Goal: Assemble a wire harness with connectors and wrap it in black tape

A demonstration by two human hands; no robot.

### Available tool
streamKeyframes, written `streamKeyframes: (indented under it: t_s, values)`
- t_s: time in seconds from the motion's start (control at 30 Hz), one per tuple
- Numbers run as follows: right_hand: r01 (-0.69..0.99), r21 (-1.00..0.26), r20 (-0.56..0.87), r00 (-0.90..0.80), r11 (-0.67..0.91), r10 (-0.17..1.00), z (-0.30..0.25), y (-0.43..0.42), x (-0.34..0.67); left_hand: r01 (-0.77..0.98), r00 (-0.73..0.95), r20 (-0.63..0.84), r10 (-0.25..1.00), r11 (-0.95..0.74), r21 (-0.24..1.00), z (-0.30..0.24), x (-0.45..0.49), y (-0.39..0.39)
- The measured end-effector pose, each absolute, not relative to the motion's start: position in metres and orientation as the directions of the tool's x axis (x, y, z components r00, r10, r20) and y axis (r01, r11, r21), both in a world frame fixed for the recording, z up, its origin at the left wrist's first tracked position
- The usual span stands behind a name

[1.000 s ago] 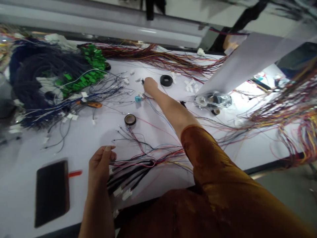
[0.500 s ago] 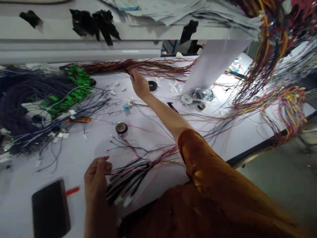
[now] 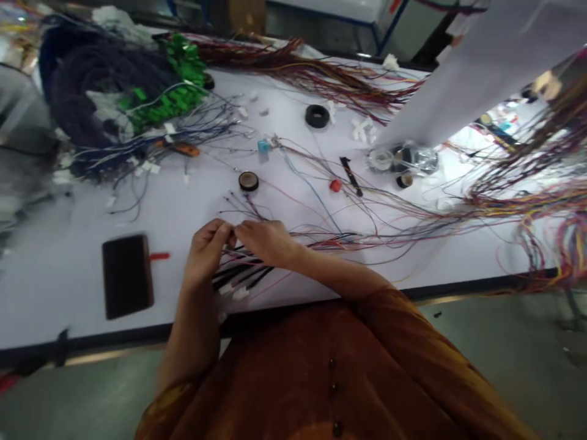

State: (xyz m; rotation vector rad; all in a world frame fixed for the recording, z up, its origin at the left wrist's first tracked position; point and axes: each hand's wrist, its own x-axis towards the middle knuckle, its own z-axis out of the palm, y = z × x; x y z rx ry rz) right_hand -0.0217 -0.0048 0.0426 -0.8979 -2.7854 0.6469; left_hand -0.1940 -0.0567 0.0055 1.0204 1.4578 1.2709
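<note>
My left hand (image 3: pixel 208 250) and my right hand (image 3: pixel 268 241) meet fingertip to fingertip above the near part of the table. Both are closed in a pinch. Thin wires run to the left fingers; what the right fingers pinch is too small and hidden to make out. Under and beside the hands lies a wire bundle (image 3: pixel 321 240) with black-sleeved branches (image 3: pixel 233 272) and white connectors (image 3: pixel 240 294). Several loose wire ends (image 3: pixel 233 201) fan out just beyond my fingers. A roll of black tape (image 3: pixel 248 181) lies behind them.
A dark tablet-like slab (image 3: pixel 127 276) lies left. Behind are blue cables (image 3: pixel 101 79) with green tags (image 3: pixel 186 67), an orange-handled tool (image 3: pixel 186 149), a light-blue connector (image 3: pixel 263 146), a black ring (image 3: pixel 317 115) and a red piece (image 3: pixel 335 185). A white post (image 3: pixel 440 98) rises at right.
My right hand has come back from the wire bundle at the rear of the table to my left hand's fingertips. The view has shifted, showing more of the table's front edge.
</note>
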Motion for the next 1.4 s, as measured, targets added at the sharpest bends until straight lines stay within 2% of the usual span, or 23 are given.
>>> streamKeyframes:
  t_s: [0.07,0.13,0.23,0.3,0.37,0.43,0.53,0.7,0.8,0.9,1.0,1.07,1.13,1.23,1.33,1.4]
  values:
    - [0.543,-0.471,0.004,-0.787,0.696,0.616,0.037,-0.004,-0.013,-0.057,-0.242,-0.154,0.958,0.144,0.988,0.006,-0.196,-0.056]
    - [0.509,-0.570,-0.018,-0.793,0.645,0.609,0.035,0.001,0.006,-0.117,-0.260,-0.174,0.950,0.148,0.982,0.007,-0.199,-0.056]
    - [0.424,-0.810,-0.084,-0.768,0.406,0.635,0.028,0.017,0.042,-0.145,-0.250,-0.160,0.955,0.127,0.981,0.007,-0.203,-0.057]
    - [0.441,-0.864,-0.128,-0.659,0.243,0.741,0.022,0.030,0.060,-0.168,-0.230,-0.146,0.962,0.109,0.980,0.006,-0.206,-0.058]
    - [0.475,-0.871,-0.169,-0.536,0.130,0.827,0.014,0.041,0.067,-0.194,-0.207,-0.134,0.969,0.094,0.976,0.003,-0.209,-0.059]
    - [0.503,-0.861,-0.215,-0.499,0.079,0.839,0.006,0.049,0.063,-0.197,-0.194,-0.125,0.973,0.086,0.977,0.001,-0.211,-0.059]
    - [0.563,-0.816,-0.264,-0.568,0.134,0.780,-0.004,0.053,0.048,-0.167,-0.205,-0.144,0.968,0.110,0.980,-0.001,-0.213,-0.059]
    - [0.610,-0.742,-0.245,-0.632,0.278,0.735,-0.013,0.052,0.033,-0.146,-0.199,-0.141,0.970,0.113,0.983,-0.002,-0.215,-0.057]
    - [0.580,-0.775,-0.205,-0.605,0.250,0.769,-0.015,0.051,0.031,-0.144,-0.200,-0.151,0.968,0.123,0.982,-0.002,-0.216,-0.057]
    - [0.568,-0.815,-0.218,-0.486,0.116,0.847,-0.013,0.048,0.032,-0.137,-0.190,-0.163,0.968,0.139,0.981,-0.003,-0.216,-0.057]
    - [0.451,-0.881,-0.327,-0.360,-0.144,0.874,-0.012,0.044,0.034,-0.107,-0.155,-0.151,0.976,0.135,0.985,-0.003,-0.216,-0.057]
    - [0.275,-0.912,-0.382,-0.297,-0.304,0.875,-0.012,0.043,0.035,-0.080,-0.123,-0.152,0.981,0.143,0.986,-0.002,-0.216,-0.057]
    - [0.079,-0.921,-0.388,-0.241,-0.380,0.890,-0.012,0.046,0.036,-0.056,-0.095,-0.167,0.981,0.162,0.985,-0.002,-0.215,-0.057]
    - [-0.072,-0.923,-0.362,-0.178,-0.379,0.915,-0.007,0.056,0.038,-0.031,-0.083,-0.202,0.976,0.200,0.979,-0.003,-0.215,-0.057]
    - [-0.039,-0.947,-0.306,-0.188,-0.318,0.933,0.006,0.069,0.040,-0.008,-0.052,-0.233,0.971,0.233,0.972,-0.005,-0.215,-0.057]
    - [0.010,-0.967,-0.249,-0.271,-0.256,0.930,0.015,0.076,0.037,0.010,-0.019,-0.246,0.969,0.246,0.969,-0.005,-0.215,-0.057]
